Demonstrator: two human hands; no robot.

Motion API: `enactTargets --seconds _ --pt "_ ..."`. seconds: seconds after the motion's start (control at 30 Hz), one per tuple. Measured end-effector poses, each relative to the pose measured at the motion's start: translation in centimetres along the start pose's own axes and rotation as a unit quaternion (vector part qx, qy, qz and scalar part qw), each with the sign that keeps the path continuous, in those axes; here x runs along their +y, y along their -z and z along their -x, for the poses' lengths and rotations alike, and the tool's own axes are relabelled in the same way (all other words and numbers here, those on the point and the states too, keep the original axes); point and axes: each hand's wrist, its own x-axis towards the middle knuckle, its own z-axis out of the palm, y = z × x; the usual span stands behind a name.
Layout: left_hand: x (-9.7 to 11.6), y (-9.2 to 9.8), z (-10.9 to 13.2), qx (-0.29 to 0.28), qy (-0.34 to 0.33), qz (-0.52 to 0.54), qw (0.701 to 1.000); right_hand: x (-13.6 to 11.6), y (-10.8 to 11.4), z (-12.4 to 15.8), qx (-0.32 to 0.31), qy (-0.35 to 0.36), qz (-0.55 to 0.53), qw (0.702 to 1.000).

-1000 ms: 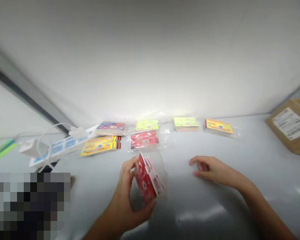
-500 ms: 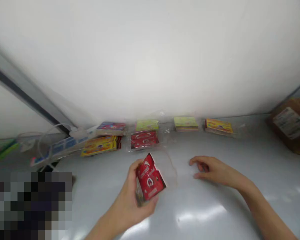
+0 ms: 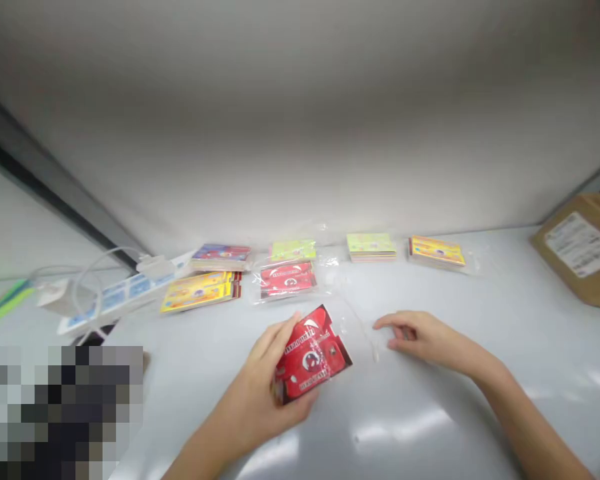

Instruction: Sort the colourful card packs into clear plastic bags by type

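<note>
My left hand grips a stack of red printed cards, fingers wrapped round its left edge, the printed face turned up and tilted toward me just above the white table. A clear plastic sleeve hangs loosely round the stack's far right side. My right hand rests on the table to the right, fingers curled loosely, its fingertips at the sleeve's edge. A second red pack in clear wrap lies just beyond the held stack.
Along the wall lie more packs: yellow, blue-red, two green and orange-yellow. A white power strip with cable is at left, a cardboard box at far right.
My left hand has turned the red card stack from on edge to face up and moved it slightly right. My right hand has stayed in place.
</note>
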Motion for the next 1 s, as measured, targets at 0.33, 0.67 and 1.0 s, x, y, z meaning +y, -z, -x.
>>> enactTargets --seconds 0.33,0.67,1.0 --pt "-0.6 -0.6 0.4 -0.078 0.004 -0.044 0.996 0.2 0.0 -0.2 -0.009 0.016 0.022 1.000" --pt "-0.5 -0.8 0.1 -0.089 0.004 -0.054 0.995 0.6 -0.2 0.0 -0.009 0.028 0.012 0.999" --pt "-0.6 -0.8 0.1 -0.093 0.009 -0.042 0.995 -0.6 0.1 0.1 -0.021 0.025 0.005 0.999"
